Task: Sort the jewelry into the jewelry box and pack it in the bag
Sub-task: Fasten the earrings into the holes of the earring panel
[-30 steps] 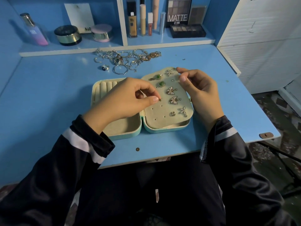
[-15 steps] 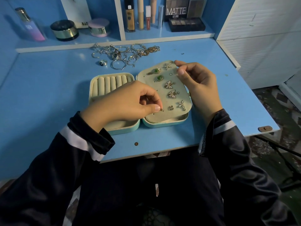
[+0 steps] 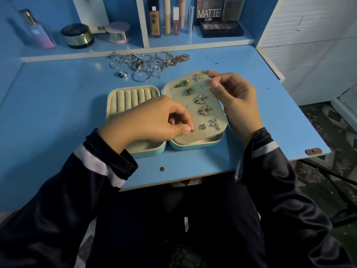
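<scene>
L hand [image 3: 152, 120] pinched a tiny gold stud [image 3: 192, 130] btwn thumb & forefinger, its tip touching the near-left part of the earring panel [image 3: 190, 139], other fingers curled in. R hand [image 3: 235, 101] gripped the panel's far-right edge w/ thumb & curled fingers, just beside a starfish earring [image 3: 199, 76]; green earrings [image 3: 185, 82] & butterfly earrings [image 3: 200, 99] sat pinned down the panel. Jewelry box [image 3: 150, 152] lay open on the blue table [image 3: 58, 113] nr its front edge, ring rolls [image 3: 131, 97] in the left half, w/ a loose jewelry pile [image 3: 148, 61] & one ring [image 3: 122, 74] behind it, apart.
</scene>
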The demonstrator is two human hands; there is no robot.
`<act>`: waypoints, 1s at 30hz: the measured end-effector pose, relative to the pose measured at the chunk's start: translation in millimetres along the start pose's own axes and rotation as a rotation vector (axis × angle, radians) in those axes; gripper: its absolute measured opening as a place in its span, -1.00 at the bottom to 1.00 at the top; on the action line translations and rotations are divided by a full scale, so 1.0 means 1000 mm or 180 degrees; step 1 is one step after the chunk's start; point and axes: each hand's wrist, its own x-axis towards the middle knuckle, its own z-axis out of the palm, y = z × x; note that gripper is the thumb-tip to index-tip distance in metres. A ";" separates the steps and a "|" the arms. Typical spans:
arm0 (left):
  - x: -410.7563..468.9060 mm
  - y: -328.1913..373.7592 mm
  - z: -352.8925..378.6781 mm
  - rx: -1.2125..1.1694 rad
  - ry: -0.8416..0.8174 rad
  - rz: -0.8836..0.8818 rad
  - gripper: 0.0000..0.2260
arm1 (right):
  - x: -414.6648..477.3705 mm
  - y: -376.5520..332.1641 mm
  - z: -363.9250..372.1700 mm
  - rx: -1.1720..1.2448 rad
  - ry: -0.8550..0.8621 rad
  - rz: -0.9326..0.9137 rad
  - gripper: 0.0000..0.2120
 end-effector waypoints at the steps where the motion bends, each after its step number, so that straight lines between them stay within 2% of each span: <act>1: 0.000 0.000 0.001 -0.0006 0.0027 -0.0011 -0.88 | 0.000 0.000 0.000 -0.0012 0.0000 -0.0001 -0.93; 10: -0.002 0.002 0.000 0.0051 -0.0010 -0.0051 -0.91 | 0.001 -0.001 -0.001 -0.0004 0.0013 -0.0038 -0.94; 15: -0.001 0.000 0.005 0.0007 0.0149 -0.0061 -0.93 | 0.000 0.000 -0.001 0.0052 0.0024 -0.0041 -0.93; 30: -0.017 -0.010 0.035 -0.0023 0.1277 0.0315 -0.94 | -0.011 0.003 -0.010 0.0333 0.0087 -0.0036 -0.95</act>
